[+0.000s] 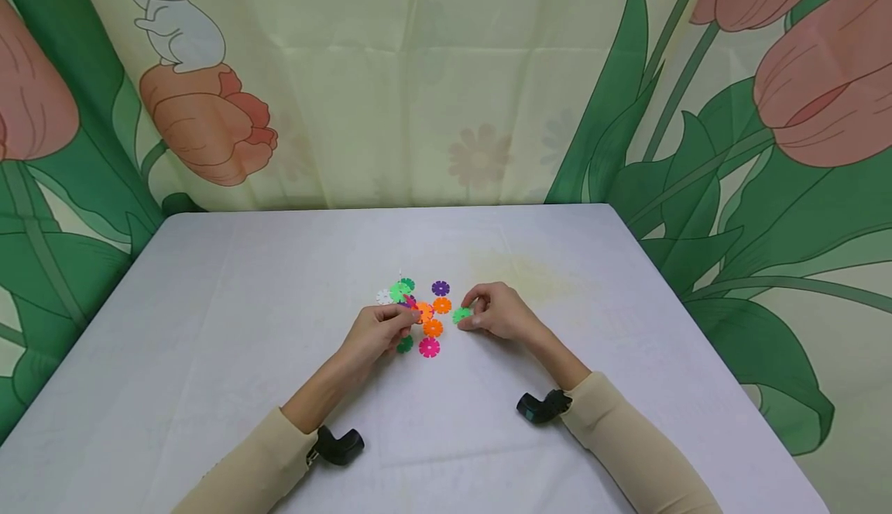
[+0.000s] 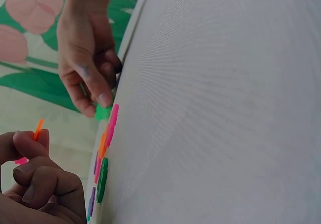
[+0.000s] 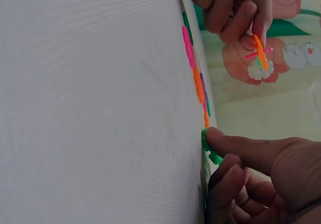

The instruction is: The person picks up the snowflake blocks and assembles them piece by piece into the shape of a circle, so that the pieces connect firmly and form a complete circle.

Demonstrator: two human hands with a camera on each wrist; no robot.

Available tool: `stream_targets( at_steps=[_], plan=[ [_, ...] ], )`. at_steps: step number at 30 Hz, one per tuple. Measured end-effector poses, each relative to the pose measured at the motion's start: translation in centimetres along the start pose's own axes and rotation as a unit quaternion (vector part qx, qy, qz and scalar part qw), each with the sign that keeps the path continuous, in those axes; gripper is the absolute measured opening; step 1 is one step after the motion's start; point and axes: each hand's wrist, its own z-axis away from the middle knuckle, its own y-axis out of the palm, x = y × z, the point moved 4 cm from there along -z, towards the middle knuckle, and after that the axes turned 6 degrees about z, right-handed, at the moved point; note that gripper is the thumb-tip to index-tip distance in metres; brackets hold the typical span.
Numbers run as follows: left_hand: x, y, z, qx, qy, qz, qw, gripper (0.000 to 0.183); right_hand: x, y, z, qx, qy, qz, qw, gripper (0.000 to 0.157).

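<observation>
My left hand (image 1: 379, 332) pinches an orange notched plastic disc (image 1: 423, 312) between thumb and fingertips. In the right wrist view a pink disc (image 3: 269, 49) crosses that orange disc, and a white disc (image 3: 261, 71) shows just below them. My right hand (image 1: 500, 313) is at the right edge of the group and pinches a bright green disc (image 1: 460, 315) at the tabletop. Between the hands lie two loose orange discs (image 1: 433, 328), with a pink disc (image 1: 429, 347) nearer me. A dark green disc (image 1: 405, 344) lies partly behind the left fingers.
A purple disc (image 1: 440, 288) lies farther back on the white-covered table (image 1: 244, 328). Light green (image 1: 399, 291) and dark green discs (image 1: 408, 284) overlap beyond the left hand. A printed curtain (image 1: 348, 96) hangs behind the table's far edge. Each wrist carries a black camera (image 1: 543, 406).
</observation>
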Motion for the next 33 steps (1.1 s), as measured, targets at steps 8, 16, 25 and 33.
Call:
stream_targets(
  at_steps=[8,16,25,33],
  plan=[
    [0.1,0.0,-0.1,0.001,0.003,0.002,1.0,0.027,-0.4,-0.6,0.2,0.043,0.018,-0.046,0.998,0.026],
    [0.2,-0.1,-0.2,0.001,0.003,0.005,1.0,0.028,-0.5,-1.2,0.4,0.069,0.008,-0.029,0.997,0.019],
    [0.3,-0.3,-0.2,0.005,0.001,0.006,1.0,0.029,0.0,-0.9,0.3,0.065,-0.025,-0.019,0.997,0.013],
    [0.3,-0.3,-0.3,0.006,-0.005,0.004,1.0,0.028,0.6,-0.7,0.3,0.062,-0.047,-0.028,0.997,0.011]
  ],
)
